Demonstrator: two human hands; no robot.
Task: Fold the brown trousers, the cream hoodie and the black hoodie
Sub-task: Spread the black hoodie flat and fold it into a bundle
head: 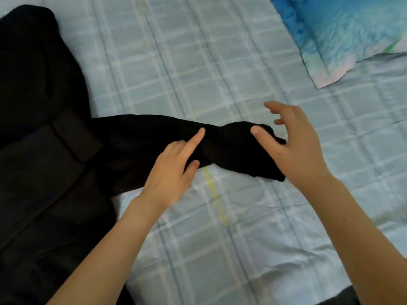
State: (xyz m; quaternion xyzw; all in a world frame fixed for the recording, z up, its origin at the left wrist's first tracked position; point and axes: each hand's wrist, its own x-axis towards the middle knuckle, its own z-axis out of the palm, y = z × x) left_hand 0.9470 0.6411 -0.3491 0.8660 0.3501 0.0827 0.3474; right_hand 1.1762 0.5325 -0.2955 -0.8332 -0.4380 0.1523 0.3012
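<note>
The black hoodie (pixel 41 137) lies spread over the left side of the bed, its body at the left edge. One sleeve (pixel 136 137) stretches to the right across the sheet and looks twisted near the cuff (pixel 237 150). My left hand (pixel 174 168) rests on the middle of the sleeve, forefinger stretched out and thumb under the cloth edge. My right hand (pixel 293 146) is at the cuff end, thumb pressing on the cloth and fingers spread above it. The brown trousers and cream hoodie are not in view.
The bed is covered by a pale blue checked sheet (pixel 198 62) with creases. A blue patterned pillow (pixel 348 34) lies at the top right corner. A dark edge shows at the bottom right.
</note>
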